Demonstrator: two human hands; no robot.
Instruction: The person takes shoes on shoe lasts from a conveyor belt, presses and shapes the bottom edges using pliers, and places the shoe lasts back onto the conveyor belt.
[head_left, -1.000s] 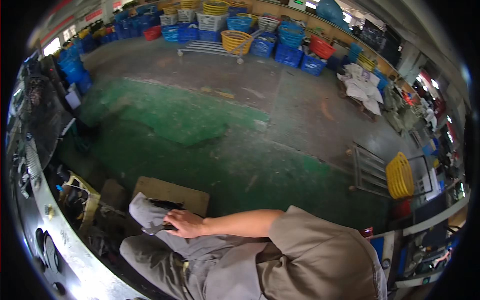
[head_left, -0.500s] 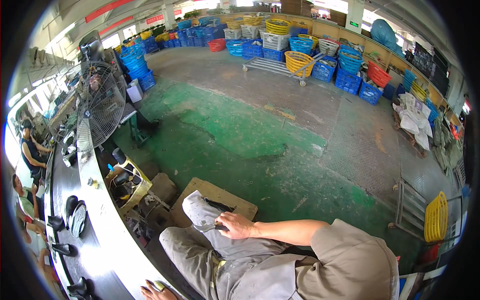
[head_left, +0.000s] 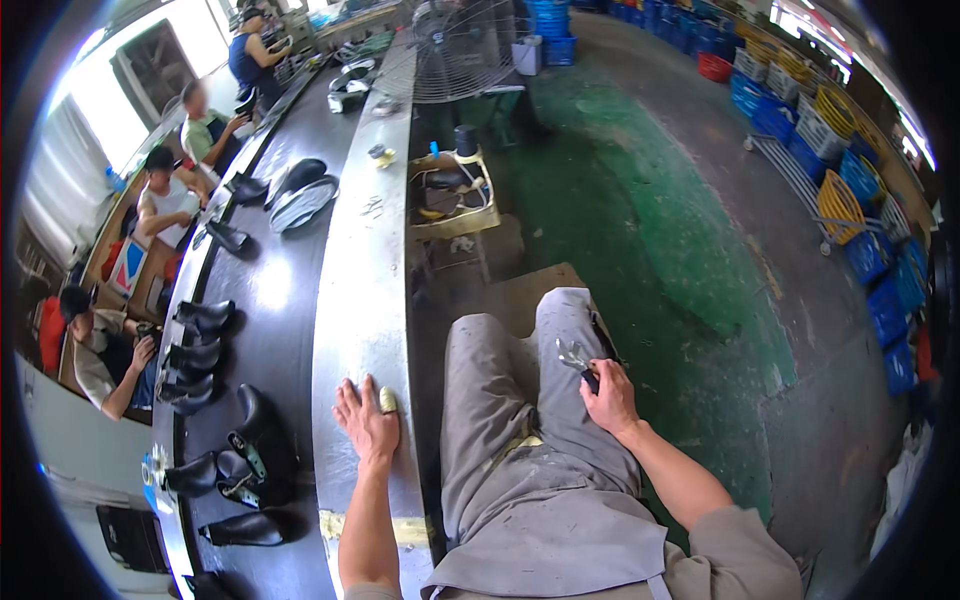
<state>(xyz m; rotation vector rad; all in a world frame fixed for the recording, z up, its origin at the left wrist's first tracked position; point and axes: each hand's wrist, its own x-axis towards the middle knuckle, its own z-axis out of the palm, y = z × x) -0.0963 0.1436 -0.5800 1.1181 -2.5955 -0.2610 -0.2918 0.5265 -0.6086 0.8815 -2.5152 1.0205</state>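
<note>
My left hand [head_left: 368,425] lies flat on the pale metal ledge [head_left: 362,270] beside the conveyor, fingers spread, with a yellowish wrap on the thumb. Over my right thigh, my right hand [head_left: 612,402] is closed round the dark handle of a hand tool with silver jaws, which looks like pliers [head_left: 573,356]. Grey trousers and a grey apron [head_left: 545,500] cover my lap. To the left of the ledge, several black shoes [head_left: 196,357] rest on the dark conveyor belt [head_left: 275,350]. A black boot [head_left: 256,415] stands nearest my left hand.
A yellowish bin [head_left: 470,222] with dark items stands beyond my knees, right of the ledge. A large fan [head_left: 440,45] is farther off. Several co-workers [head_left: 165,205] sit or stand across the conveyor. Baskets [head_left: 838,205] and a trolley [head_left: 785,175] line the right side of the green floor.
The view has swung left and down toward the conveyor, bringing the shoes and my whole left hand into sight. The tool stays in my right hand over the thigh.
</note>
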